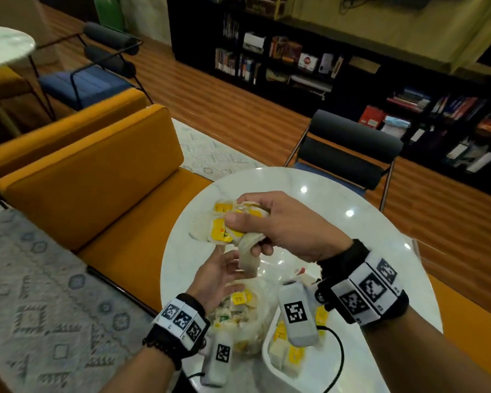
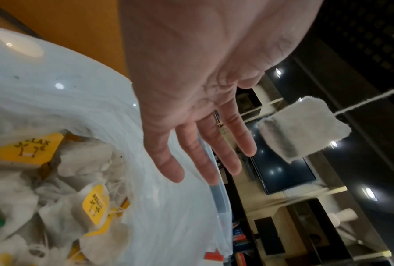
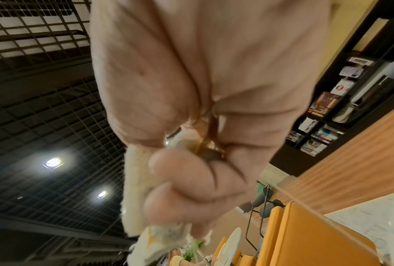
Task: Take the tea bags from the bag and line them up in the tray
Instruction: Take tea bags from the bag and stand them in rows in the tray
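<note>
Head view, right hand: the right hand (image 1: 281,225) is raised above the desk (image 1: 338,222), its fingers (image 1: 238,219) curled tight round a clump of tea bags (image 1: 224,222) with yellow tags; one pouch droops from the fist toward 6 o'clock.
Head view, left hand: the left hand (image 1: 219,276) waits just below, palm up, fingers relaxed and holding nothing, its tips near the hanging pouch.
Head view, bag: the plastic bag (image 1: 238,313) lies on the desk at 6 o'clock of the hands, many tea bags inside it.
Head view, tray: the white tray (image 1: 267,353) sits at 5 o'clock of the plastic bag, some tea bags already in it; how neatly they are lined up is hidden by the wrist gear.
Left wrist view: the palm is spread over the plastic bag's mouth, and one pouch (image 2: 303,127) hangs on a string at 3 o'clock of the fingertips, not touching them.
Right wrist view: three fingers fold over a white pouch pressed into the palm, and more pouches and strings trail out at 6 o'clock.
Doing the step well: the strings look tangled, so the free hand should probably pinch one pouch and draw it gently out of the clump.
Risk: pulling hard could tear paper or spill the handful.
</note>
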`<state>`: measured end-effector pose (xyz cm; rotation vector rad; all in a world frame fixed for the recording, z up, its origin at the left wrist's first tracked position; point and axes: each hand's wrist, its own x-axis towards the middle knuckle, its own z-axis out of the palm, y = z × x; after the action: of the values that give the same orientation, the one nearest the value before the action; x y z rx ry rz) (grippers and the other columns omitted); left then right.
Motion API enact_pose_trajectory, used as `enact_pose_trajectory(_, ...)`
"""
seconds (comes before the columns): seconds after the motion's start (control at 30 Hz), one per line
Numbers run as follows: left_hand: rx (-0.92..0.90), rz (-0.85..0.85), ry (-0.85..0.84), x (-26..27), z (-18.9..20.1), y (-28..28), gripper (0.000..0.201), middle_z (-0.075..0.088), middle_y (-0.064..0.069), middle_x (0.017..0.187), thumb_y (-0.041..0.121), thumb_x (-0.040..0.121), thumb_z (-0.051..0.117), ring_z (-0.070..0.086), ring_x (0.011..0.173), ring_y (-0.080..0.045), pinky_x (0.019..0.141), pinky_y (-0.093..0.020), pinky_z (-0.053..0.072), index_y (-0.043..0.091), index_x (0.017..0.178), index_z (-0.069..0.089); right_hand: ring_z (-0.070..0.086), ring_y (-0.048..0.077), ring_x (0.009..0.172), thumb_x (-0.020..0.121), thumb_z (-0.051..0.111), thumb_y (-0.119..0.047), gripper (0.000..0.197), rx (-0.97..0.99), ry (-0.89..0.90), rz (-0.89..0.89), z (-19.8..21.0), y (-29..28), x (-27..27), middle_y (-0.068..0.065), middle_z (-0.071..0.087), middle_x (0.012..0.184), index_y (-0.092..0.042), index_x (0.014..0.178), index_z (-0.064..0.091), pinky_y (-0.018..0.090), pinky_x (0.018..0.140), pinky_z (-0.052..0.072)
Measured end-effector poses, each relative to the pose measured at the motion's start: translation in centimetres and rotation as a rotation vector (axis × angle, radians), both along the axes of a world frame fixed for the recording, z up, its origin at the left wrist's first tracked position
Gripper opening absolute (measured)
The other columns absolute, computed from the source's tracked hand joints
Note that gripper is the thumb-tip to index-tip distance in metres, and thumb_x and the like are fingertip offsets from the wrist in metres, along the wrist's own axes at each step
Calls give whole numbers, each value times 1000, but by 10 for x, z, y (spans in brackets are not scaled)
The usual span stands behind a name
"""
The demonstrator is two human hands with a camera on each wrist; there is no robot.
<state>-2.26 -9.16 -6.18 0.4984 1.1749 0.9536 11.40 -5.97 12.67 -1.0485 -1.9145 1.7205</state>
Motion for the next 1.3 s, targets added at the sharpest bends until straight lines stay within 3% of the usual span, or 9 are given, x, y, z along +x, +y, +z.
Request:
enact_pose_trajectory(0.1,-4,8,-60,-2,6,1,80,71,-14,122,70,99,20,66,117,-33,91,-44,40,8,134,57,50,27,60,95,65,-27,17,16,7,26,13,2,-3,20,61,75,-12,87,66,22,44,42)
enact_pose_trajectory(0.3,-6,-105,-50,-5,11,2,91,73,-9,120,79,92,13,72,97,-20,96,-45,41,14,121,70,53,20,53,96,63,-26,18,57,46,50,36,3,-4,15,63,74,-11,86,64,19,41,41)
enact_pose_trajectory(0.5,-21,91,-480,-3,26,4,77,64,-24,131,67,98,35,66,114,-39,83,-46,57,3,135,56,53,21,52,96,63,-27,18,36,85,95,41,1,-8,14,63,75,-10,89,64,22,41,41)
enact_pose_trajectory(0.63,184,28,-739,-1,43,2,55,71,-22,110,47,84,47,55,125,-45,100,-60,46,3,101,76,47,23,53,94,65,-30,19,-47,74,105,23,1,-11,18,61,78,-12,92,65,23,42,40)
enact_pose_trajectory(0.8,206,23,-874,-1,43,-11,55,71,-19,77,50,84,57,72,76,-32,94,-54,54,-1,92,76,52,25,58,94,68,-30,34,-75,-97,37,-17,5,-10,23,61,80,3,98,62,23,45,43)
enact_pose_trajectory(0.93,26,214,-820,-1,29,-13,79,68,-26,107,73,89,43,67,82,-38,84,-49,53,4,113,71,56,15,49,92,71,-31,21,-28,-247,-41,-55,-1,-17,9,62,71,-11,93,64,25,46,46)
enact_pose_trajectory(1.03,-15,317,-799,-7,20,-12,76,69,-21,106,75,88,43,66,86,-37,74,-40,48,9,106,76,56,10,47,90,71,-35,31,-68,-277,-101,-81,-8,-23,5,66,78,-11,106,59,24,43,42)
enact_pose_trajectory(1.17,-89,370,-791,-9,18,-9,68,70,-13,121,70,88,48,71,103,-34,86,-44,55,15,119,72,64,5,92,86,67,-47,36,5,-341,-210,-102,-18,-34,-6,62,121,-22,111,56,27,71,55)
enact_pose_trajectory(1.3,-32,406,-851,-9,26,-15,58,70,-10,107,63,91,50,70,96,-30,94,-46,49,13,112,70,53,14,111,87,63,-48,42,165,-490,-251,-104,-29,-39,0,53,127,-21,115,48,37,95,49)
